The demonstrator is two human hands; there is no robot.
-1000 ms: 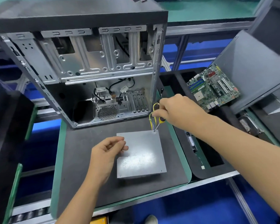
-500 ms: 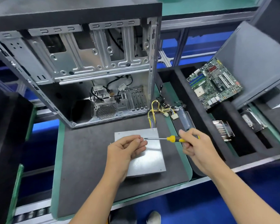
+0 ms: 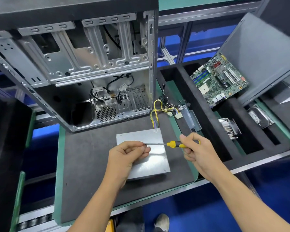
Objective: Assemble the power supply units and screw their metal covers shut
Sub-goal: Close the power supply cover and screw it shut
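A silver power supply unit (image 3: 155,158) lies flat on the dark mat, its metal cover up. Yellow and coloured wires (image 3: 159,111) run from its far edge toward the right. My right hand (image 3: 197,149) grips the yellow-and-black handle of a screwdriver (image 3: 170,144), held level above the cover. My left hand (image 3: 126,156) has its fingers curled and pinches at the tip of the screwdriver's shaft. What sits between those fingertips is too small to tell.
An open computer case (image 3: 84,64) stands upright behind the unit. Right of the mat, a black foam tray (image 3: 182,91) holds a motherboard (image 3: 218,81), a heatsink (image 3: 228,126) and a drive. A clear plastic box (image 3: 190,118) lies near the wires.
My right hand left the wires at the unit's far corner and now holds the screwdriver level. My left hand rose from the cover's edge to meet the tip.
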